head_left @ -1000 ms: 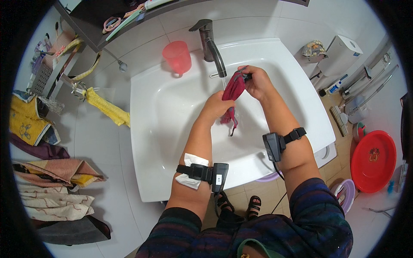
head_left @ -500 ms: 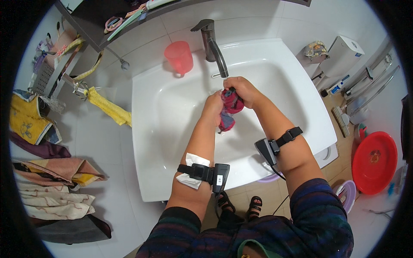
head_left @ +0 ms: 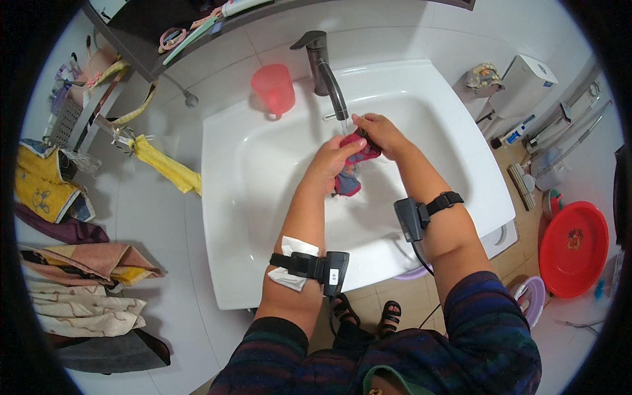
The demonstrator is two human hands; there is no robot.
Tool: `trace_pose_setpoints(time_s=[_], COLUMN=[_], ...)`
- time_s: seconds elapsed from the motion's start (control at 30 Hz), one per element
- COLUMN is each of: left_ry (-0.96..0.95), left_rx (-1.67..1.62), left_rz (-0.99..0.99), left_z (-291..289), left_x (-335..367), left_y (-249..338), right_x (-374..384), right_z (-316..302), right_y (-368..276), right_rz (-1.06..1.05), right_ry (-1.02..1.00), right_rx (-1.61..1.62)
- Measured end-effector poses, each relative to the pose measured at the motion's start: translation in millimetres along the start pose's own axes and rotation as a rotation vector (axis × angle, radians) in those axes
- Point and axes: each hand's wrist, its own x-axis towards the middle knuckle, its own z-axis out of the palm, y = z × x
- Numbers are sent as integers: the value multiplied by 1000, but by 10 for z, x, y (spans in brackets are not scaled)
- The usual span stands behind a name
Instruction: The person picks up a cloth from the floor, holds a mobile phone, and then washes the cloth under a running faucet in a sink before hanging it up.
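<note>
Over the white sink (head_left: 263,164), both hands hold a wet, crumpled red and grey-blue cloth (head_left: 347,183), whose exact kind I cannot make out. My left hand (head_left: 328,161) grips it from the left, with the thumb laid across the top. On the other side my right hand (head_left: 383,135) pinches its upper end, fingers curled in. A lower part of the cloth hangs down between the hands toward the basin. Just above them is the spout of the dark faucet (head_left: 318,62), from which a thin stream of water runs onto the cloth.
A pink plastic cup (head_left: 274,91) stands on the sink's back left corner. Towels (head_left: 85,263) and a yellow cloth (head_left: 164,164) hang at the left. A dark shelf (head_left: 197,33) juts out above. A red basin (head_left: 574,263) and a floor brush (head_left: 521,186) are at the right.
My hands have loosened from a tight, fisted grip and shifted slightly apart. The cloth between them is more spread, and a stream of water now shows below the spout.
</note>
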Motion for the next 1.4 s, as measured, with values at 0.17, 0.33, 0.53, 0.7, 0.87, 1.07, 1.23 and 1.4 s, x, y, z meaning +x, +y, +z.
trace_pose_setpoints(time_s=[0.17,0.33,0.53,0.7,0.87,1.07,1.23,1.4], left_ry=[138,39,165,27,16,114,130,223], left_rx=[-131,-154,-78,113,-28,-331,-670,-636], left_rz=[161,223,268,212,15,-41,22,17], left_z=[-35,-125,-57,-23,10,-100,-148,-153], left_x=[-58,27,51,49,-62,53,99,117], left_y=[76,-23,-71,-70,26,-73,-60,-77], right_x=[-143,-243,-177,-201,-223,-246,-260,-245], right_z=[-160,-13,-25,-81,-99,1,40,378], right_y=[-99,-162,-200,-209,-261,-337,-571,-1088], right_rz=[-97,-335,-55,-62,-41,-196,-521,-956], right_ry=[-243,-276,-274,-281,-318,-8,171,252], right_rx=[-341,-409,-251,181,171,-112,-263,-726])
